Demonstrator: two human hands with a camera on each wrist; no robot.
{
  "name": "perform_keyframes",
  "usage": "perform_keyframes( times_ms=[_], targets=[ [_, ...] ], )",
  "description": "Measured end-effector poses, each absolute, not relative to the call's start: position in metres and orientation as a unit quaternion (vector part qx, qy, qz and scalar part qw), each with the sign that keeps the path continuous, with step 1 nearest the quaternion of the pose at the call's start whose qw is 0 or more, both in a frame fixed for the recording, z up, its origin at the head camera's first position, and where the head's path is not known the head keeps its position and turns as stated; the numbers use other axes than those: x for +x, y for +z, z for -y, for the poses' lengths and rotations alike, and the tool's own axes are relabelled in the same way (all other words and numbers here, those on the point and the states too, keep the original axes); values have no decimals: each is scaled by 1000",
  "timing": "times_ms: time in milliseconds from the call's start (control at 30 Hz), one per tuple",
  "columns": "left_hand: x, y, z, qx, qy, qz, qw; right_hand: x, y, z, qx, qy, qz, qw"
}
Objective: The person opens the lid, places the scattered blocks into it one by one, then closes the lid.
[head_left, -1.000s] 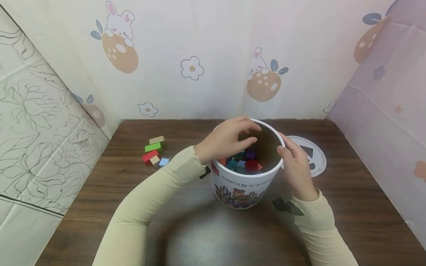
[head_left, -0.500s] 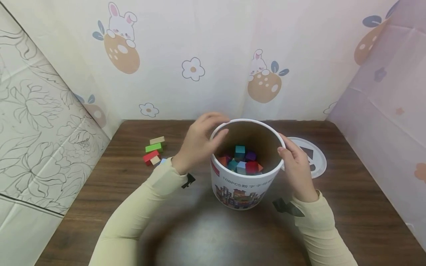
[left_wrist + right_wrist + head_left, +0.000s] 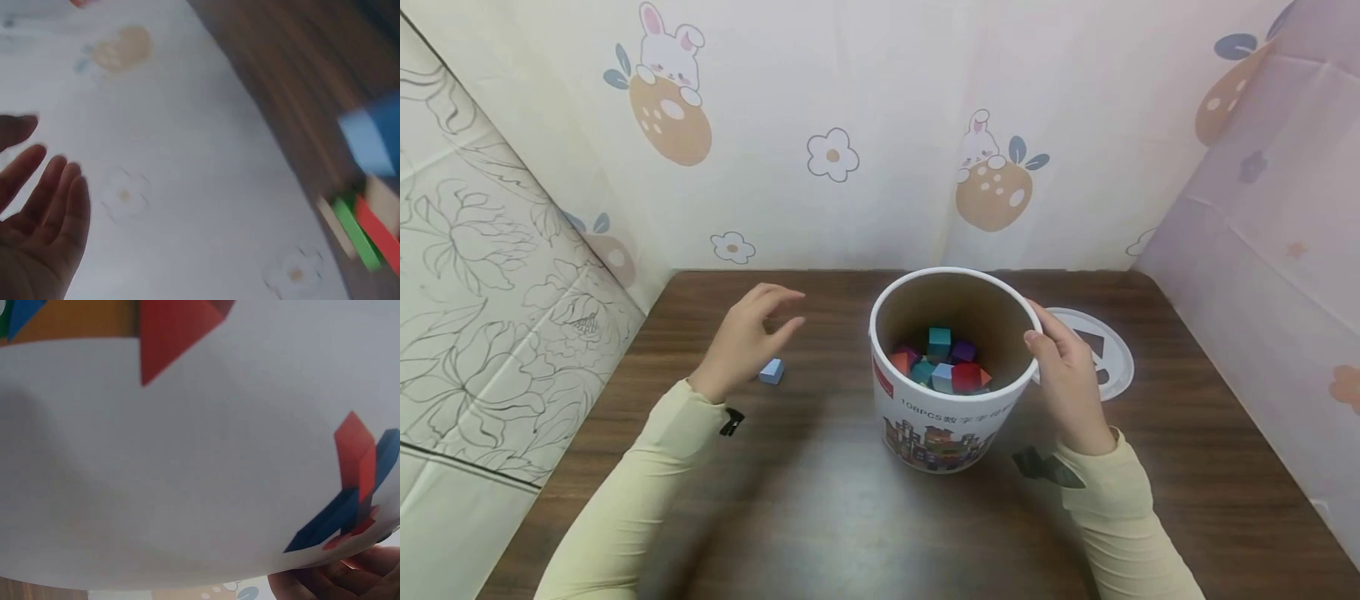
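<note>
A white bucket (image 3: 940,425) with a printed building picture stands on the table, and several coloured blocks (image 3: 940,342) lie inside it. My right hand (image 3: 1067,375) grips the bucket's right rim, thumb on the near side; in the right wrist view its fingers (image 3: 340,575) show at the bucket's edge. The left hand (image 3: 741,337), fingers loosely bent and holding nothing, hovers left of the bucket. Beside it lies a light blue block (image 3: 771,372). In the left wrist view a green block (image 3: 356,231), a red block (image 3: 378,231) and pale wooden blocks are visible; the left hand hides these in the head view.
A white lid (image 3: 1116,358) lies flat on the brown wooden table (image 3: 865,533), right of the bucket and partly behind the right hand. Behind the table hangs a patterned cloth (image 3: 887,167), and side walls stand at the left and right.
My left hand has moved left from over the bucket's mouth to above the loose blocks on the table. The right hand still grips the rim, and the bucket stays about where it was.
</note>
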State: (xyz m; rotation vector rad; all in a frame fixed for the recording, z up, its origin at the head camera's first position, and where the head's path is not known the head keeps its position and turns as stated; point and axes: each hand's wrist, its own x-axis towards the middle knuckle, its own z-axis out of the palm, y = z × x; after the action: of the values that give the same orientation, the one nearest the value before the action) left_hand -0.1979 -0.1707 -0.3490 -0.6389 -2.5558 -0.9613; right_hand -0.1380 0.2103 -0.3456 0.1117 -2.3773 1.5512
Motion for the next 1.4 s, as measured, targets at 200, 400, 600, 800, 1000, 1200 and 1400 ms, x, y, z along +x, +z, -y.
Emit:
perform_keyframes(
  times_ms=[200,400,600,800,1000,1200,1400],
  targets=[
    [-206,-370,197,-168,-272,946,57,-138,-345,-211,33,542,827,149],
    [-212,-403,208,-165,-230,959,14,-137,-345,-210,29,541,828,142],
    [-211,-423,211,-179,-158,971,28,-137,-346,-210,28,542,828,142],
    [-211,-430,210,-191,-127,972,52,-137,-345,-210,34,543,827,145],
    [-210,-435,209,-194,-116,972,69,-137,-344,-210,34,541,827,147],
    [-210,-435,208,-187,-99,976,51,-136,-344,-210,36,541,827,148],
    [-211,-435,211,-189,-102,976,38,-137,-345,-210,35,541,828,144]
  ],
)
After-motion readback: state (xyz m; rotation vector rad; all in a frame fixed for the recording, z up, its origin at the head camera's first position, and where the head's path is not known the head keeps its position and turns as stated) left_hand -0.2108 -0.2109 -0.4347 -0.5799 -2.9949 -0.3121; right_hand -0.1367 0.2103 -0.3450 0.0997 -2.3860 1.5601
